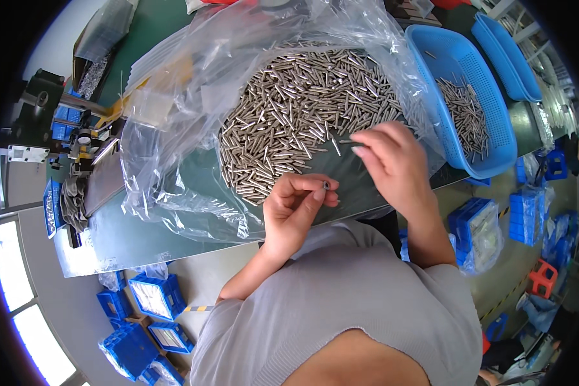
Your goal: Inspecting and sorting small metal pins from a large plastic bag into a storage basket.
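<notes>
A large heap of slim metal pins (302, 103) lies on a clear plastic bag (167, 161) spread over the green table. In front of the heap, my left hand (291, 211) is closed, its thumb and fingers pinching a small round metal piece (327, 185) whose end shows a dark hole. My right hand (397, 164) is to the right and slightly farther off, with thumb and forefinger near one metal pin (346, 141); the pin's end sticks out leftward from the fingertips. A loose pin (336, 147) lies just left of it, at the heap's near edge.
Right of the heap stands a blue plastic basket (424, 83) holding more pins, with a second blue basket (505, 55) beyond. Bench equipment (80, 138) stands at the table's left end. Blue crates (157, 296) stand on the floor, and a red stool (543, 278) at the right.
</notes>
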